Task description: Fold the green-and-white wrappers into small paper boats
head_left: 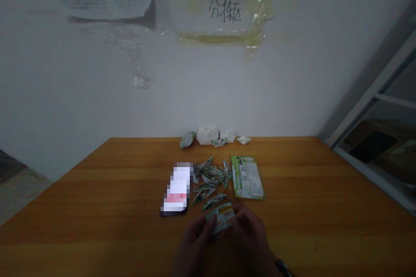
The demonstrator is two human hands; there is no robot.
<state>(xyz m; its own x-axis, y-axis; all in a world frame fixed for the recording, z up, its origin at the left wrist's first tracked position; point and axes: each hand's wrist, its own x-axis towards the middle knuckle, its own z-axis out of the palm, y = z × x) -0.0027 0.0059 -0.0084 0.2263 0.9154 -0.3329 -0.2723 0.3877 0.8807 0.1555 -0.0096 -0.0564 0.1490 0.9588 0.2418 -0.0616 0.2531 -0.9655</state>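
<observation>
Between my two hands, near the table's front, is a small rectangular piece of printed paper [222, 217]. My left hand [196, 236] grips its left edge, the thumb lying on top. At its right edge my right hand [248, 229] has its fingers closed on the paper. Just beyond lie several folded, pointed pieces of printed paper [212, 175] in a loose cluster, the closest one [214, 201] almost at the paper I hold. To their right is a flat stack of green and white printed sheets [247, 177].
A phone with a lit, blurred screen [178, 188] lies left of the cluster. Along the wall sit white folded paper shapes [208, 136], a small white one [243, 140] and a printed folded piece [186, 140]. The wooden table [107, 181] meets a wall with taped sheets [224, 8].
</observation>
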